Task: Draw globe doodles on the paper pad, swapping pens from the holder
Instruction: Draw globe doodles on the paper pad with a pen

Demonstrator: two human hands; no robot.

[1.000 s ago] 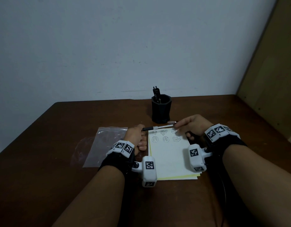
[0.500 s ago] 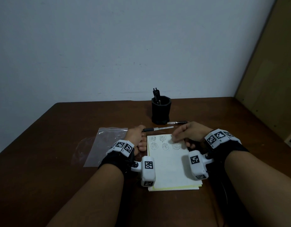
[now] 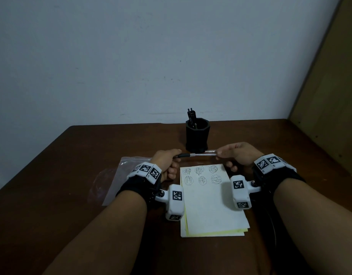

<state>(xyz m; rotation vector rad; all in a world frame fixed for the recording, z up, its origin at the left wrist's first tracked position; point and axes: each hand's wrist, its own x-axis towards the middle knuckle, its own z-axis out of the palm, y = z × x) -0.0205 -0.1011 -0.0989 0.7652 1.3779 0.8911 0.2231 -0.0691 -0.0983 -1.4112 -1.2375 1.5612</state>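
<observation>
Fingers (image 3: 222, 153) of right hand (image 3: 239, 155) and left hand (image 3: 164, 162) pinch opposite ends of pen (image 3: 199, 155): silver barrel, dark grip, level at frame centre, above pad (image 3: 211, 207) bearing six doodles (image 3: 200, 175).

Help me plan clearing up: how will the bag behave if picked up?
The bag looks thin, clear and wrinkled, so probably floppy and very light. Lying flat on the table, it likely slides when pushed and resists pinching.
</observation>
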